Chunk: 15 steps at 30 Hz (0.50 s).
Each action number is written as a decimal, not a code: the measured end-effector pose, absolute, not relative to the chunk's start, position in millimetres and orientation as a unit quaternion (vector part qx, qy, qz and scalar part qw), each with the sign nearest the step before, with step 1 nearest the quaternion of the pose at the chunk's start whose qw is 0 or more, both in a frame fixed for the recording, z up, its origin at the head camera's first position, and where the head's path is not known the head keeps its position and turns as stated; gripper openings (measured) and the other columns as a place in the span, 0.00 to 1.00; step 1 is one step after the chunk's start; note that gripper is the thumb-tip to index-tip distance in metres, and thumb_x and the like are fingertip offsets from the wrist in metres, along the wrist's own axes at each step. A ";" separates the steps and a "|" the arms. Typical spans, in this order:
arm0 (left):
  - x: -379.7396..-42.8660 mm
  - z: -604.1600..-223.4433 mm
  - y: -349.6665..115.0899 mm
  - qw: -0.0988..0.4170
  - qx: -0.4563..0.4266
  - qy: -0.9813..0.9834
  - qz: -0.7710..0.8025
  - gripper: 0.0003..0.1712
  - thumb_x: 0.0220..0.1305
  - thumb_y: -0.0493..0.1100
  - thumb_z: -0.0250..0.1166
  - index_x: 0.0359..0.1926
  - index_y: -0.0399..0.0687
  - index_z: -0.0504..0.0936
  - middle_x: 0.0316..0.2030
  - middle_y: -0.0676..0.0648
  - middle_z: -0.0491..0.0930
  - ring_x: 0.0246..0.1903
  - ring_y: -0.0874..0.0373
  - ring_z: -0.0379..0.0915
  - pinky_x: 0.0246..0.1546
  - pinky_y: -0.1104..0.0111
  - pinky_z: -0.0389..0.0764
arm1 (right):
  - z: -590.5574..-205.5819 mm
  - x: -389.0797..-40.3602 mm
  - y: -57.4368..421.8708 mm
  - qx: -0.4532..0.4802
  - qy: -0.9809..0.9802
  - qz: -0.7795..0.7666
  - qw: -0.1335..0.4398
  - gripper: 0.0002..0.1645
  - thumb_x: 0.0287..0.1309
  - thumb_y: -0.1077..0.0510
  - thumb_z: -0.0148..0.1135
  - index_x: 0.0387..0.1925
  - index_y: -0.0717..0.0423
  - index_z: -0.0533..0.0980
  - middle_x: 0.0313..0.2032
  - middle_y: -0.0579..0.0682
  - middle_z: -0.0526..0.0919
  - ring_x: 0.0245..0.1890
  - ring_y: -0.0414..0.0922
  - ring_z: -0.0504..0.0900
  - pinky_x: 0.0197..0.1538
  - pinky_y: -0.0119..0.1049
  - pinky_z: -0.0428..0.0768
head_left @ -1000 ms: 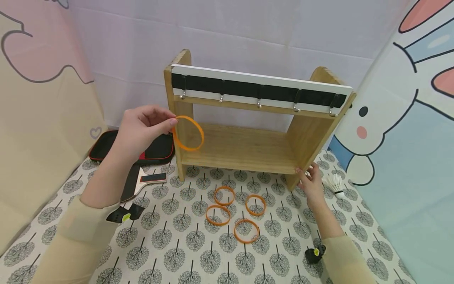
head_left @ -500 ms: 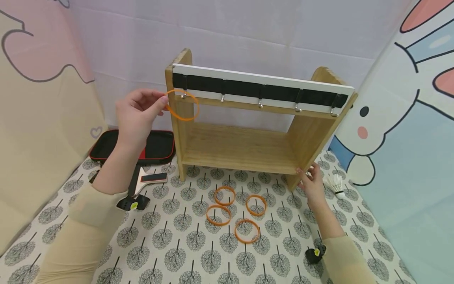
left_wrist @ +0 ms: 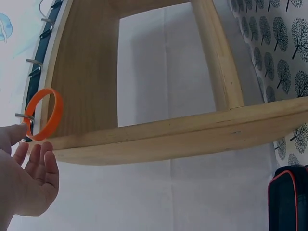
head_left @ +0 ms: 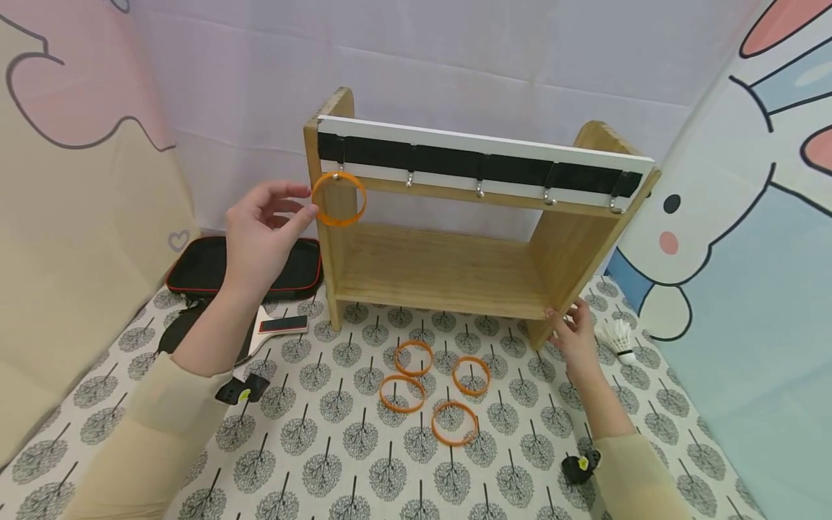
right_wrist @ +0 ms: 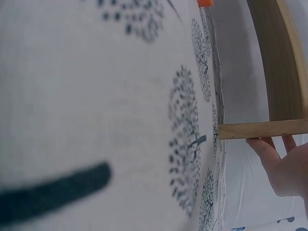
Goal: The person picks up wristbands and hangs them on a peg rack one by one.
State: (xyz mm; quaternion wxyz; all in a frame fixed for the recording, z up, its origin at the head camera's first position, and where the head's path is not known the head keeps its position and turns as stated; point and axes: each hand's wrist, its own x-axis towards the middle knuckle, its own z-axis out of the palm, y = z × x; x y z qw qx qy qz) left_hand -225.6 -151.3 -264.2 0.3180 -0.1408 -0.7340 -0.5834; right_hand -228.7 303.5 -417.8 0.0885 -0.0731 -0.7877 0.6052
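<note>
An orange ring point(head_left: 339, 223) hangs around the leftmost hook of the hook strip point(head_left: 448, 162) on the wooden shelf point(head_left: 442, 274). My left hand point(head_left: 265, 227) is just left of the ring, its thumb tip right at the band and its other fingers spread apart. In the left wrist view, the ring point(left_wrist: 57, 114) loops over a metal hook, with the fingers below it. Low on the shelf's right side panel point(head_left: 568, 249), my right hand point(head_left: 575, 338) rests its fingertips against the outer face and front edge. The right wrist view shows those fingertips touching the panel point(right_wrist: 262, 130).
Several more orange rings point(head_left: 455, 424) lie on the tree-print cloth point(head_left: 364, 477) before the shelf. A black case with red trim point(head_left: 195, 267) and a white-handled racket point(head_left: 282, 325) are at left, partly behind my left arm. A shuttlecock point(head_left: 616, 341) lies at right.
My left hand raised the orange ring to the leftmost hook, and the ring now hangs there with the fingers loosened from it. The right hand has stayed at the side panel.
</note>
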 end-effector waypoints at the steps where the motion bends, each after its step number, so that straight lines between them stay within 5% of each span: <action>1: -221.9 -264.4 -150.7 0.325 -0.143 -0.742 -0.569 0.17 0.55 0.41 0.70 0.47 0.42 0.81 0.41 0.52 0.82 0.36 0.62 0.77 0.35 0.77 0.76 | -417.8 -228.7 303.6 -0.074 -0.789 0.604 0.089 0.37 0.67 0.45 0.51 0.71 0.42 0.48 0.60 0.52 0.60 0.61 0.50 0.65 0.58 0.54 0.73; 8: -195.1 -275.9 -140.2 0.304 -0.172 -0.783 -0.515 0.17 0.55 0.39 0.70 0.47 0.45 0.80 0.42 0.49 0.81 0.37 0.66 0.75 0.36 0.78 0.75 | -417.1 -229.3 305.7 -0.074 -0.790 0.602 0.092 0.35 0.66 0.46 0.52 0.69 0.43 0.52 0.56 0.46 0.63 0.56 0.43 0.68 0.50 0.36 0.78; 15: -181.2 -310.2 -122.8 0.250 -0.232 -0.830 -0.441 0.21 0.53 0.40 0.72 0.49 0.48 0.79 0.42 0.52 0.81 0.40 0.62 0.74 0.38 0.72 0.76 | -416.1 -228.6 304.0 -0.077 -0.792 0.599 0.088 0.35 0.66 0.45 0.51 0.70 0.41 0.50 0.59 0.49 0.62 0.57 0.44 0.67 0.56 0.48 0.76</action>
